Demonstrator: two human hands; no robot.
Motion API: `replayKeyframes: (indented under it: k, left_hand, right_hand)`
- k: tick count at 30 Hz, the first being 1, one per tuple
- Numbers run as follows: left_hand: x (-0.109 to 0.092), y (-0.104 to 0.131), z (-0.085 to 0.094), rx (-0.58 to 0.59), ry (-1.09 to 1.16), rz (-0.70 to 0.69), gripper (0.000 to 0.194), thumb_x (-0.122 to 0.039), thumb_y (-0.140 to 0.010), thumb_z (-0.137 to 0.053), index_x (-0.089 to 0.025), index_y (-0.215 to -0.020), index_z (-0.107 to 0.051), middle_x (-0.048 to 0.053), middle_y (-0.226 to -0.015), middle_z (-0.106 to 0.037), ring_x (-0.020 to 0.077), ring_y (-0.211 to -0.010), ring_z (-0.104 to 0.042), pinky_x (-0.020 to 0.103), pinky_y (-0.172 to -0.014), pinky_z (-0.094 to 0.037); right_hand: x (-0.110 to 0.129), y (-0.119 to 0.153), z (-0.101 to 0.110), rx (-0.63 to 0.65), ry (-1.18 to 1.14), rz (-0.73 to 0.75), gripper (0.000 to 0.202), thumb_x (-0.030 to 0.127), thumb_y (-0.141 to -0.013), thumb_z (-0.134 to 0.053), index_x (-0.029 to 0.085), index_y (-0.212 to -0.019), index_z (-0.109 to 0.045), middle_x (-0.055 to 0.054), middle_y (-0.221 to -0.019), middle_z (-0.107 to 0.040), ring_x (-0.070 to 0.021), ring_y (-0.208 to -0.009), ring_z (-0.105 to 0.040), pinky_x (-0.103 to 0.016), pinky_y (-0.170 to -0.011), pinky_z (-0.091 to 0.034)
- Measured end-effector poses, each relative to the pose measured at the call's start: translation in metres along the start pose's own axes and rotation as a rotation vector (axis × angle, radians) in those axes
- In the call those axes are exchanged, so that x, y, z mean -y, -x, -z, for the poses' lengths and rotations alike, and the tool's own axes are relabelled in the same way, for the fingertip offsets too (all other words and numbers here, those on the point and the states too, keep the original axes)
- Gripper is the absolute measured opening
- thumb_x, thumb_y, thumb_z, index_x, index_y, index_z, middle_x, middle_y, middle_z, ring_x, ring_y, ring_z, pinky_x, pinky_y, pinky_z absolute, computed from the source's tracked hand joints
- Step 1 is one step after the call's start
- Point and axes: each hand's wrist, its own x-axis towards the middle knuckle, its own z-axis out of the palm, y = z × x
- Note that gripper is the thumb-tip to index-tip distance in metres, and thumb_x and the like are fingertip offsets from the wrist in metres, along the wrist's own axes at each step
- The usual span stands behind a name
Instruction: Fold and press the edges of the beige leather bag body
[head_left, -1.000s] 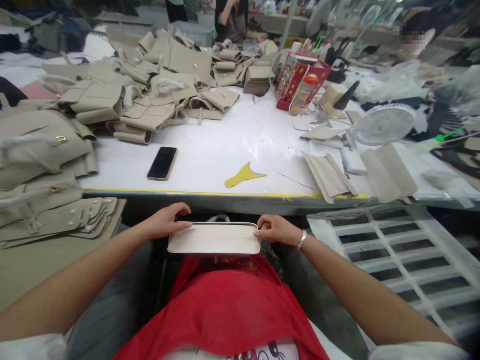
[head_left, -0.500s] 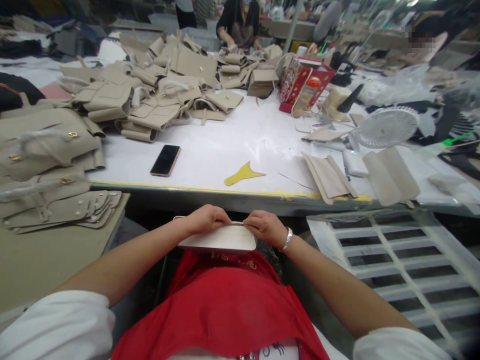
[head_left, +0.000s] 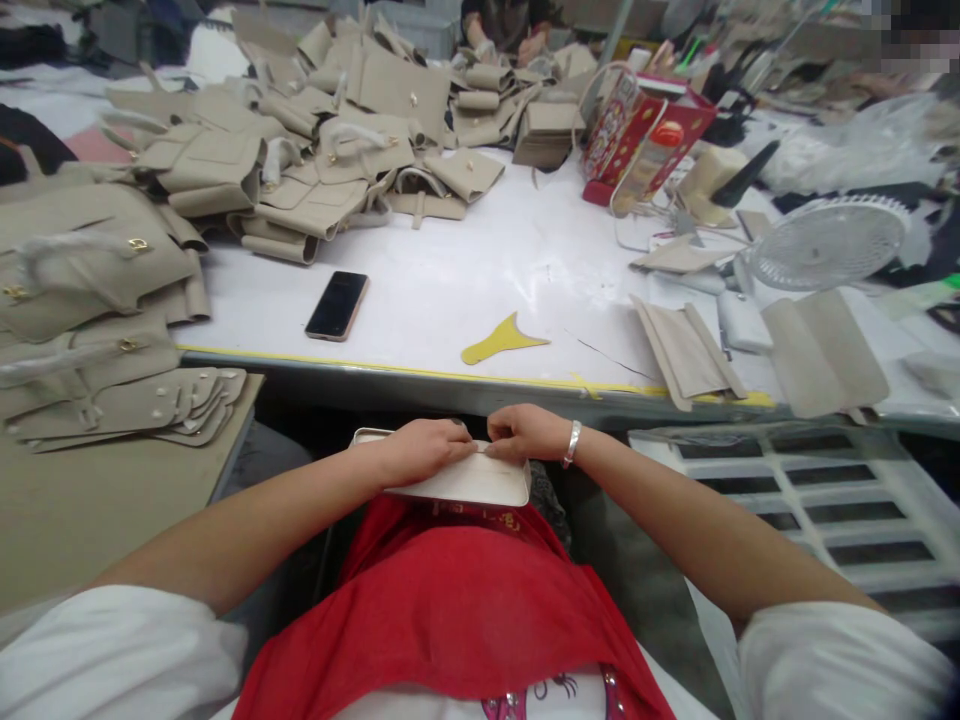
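A cream, flat-faced piece with rounded corners point(head_left: 457, 483) rests at my lap, over the red apron point(head_left: 450, 610). My left hand point(head_left: 429, 452) lies across its upper left part, fingers together at the top edge. My right hand point(head_left: 525, 435), with a silver bracelet at the wrist, has its fingers curled in a pinch at the same edge. The fingertips of both hands are close together near the middle of the piece. Whatever small part lies between them is too small to make out.
On the white table point(head_left: 420, 300) lie a phone point(head_left: 337, 305), a yellow cutout point(head_left: 504, 338), beige bag parts point(head_left: 315, 190), a red box point(head_left: 649, 140) and a fan point(head_left: 831, 240). A white rack point(head_left: 825, 500) stands right, a board point(head_left: 112, 500) left. A person's hands point(head_left: 525, 48) show behind.
The view has shifted slightly, so the table things sit higher and mostly farther right. My right hand's fingers are more curled, and my left hand reaches farther over the cream piece.
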Motion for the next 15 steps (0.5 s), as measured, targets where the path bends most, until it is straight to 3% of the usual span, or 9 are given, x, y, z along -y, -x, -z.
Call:
replayKeyframes:
  k: [4, 15]
  left_hand:
    - [0.003, 0.003, 0.001, 0.002, 0.041, -0.015, 0.035, -0.019, -0.089, -0.036, -0.018, -0.120, -0.053, 0.008, -0.114, -0.059, 0.0195, -0.106, -0.052, 0.026, -0.086, -0.040]
    - [0.048, 0.053, 0.014, 0.061, 0.171, -0.033, 0.038, -0.016, -0.088, -0.031, -0.015, -0.114, -0.059, 0.008, -0.117, -0.059, 0.0182, -0.102, -0.055, 0.023, -0.087, -0.040]
  right_hand:
    - [-0.008, -0.021, 0.002, 0.203, -0.280, -0.017, 0.031, 0.044, -0.070, -0.060, 0.016, -0.065, -0.047, 0.006, -0.056, -0.042, -0.0076, -0.054, -0.037, -0.020, -0.050, -0.028]
    - [0.015, -0.075, 0.000, 0.342, -0.343, 0.042, 0.033, 0.044, -0.068, -0.064, 0.015, -0.066, -0.048, 0.008, -0.055, -0.039, -0.0059, -0.053, -0.033, -0.020, -0.051, -0.027]
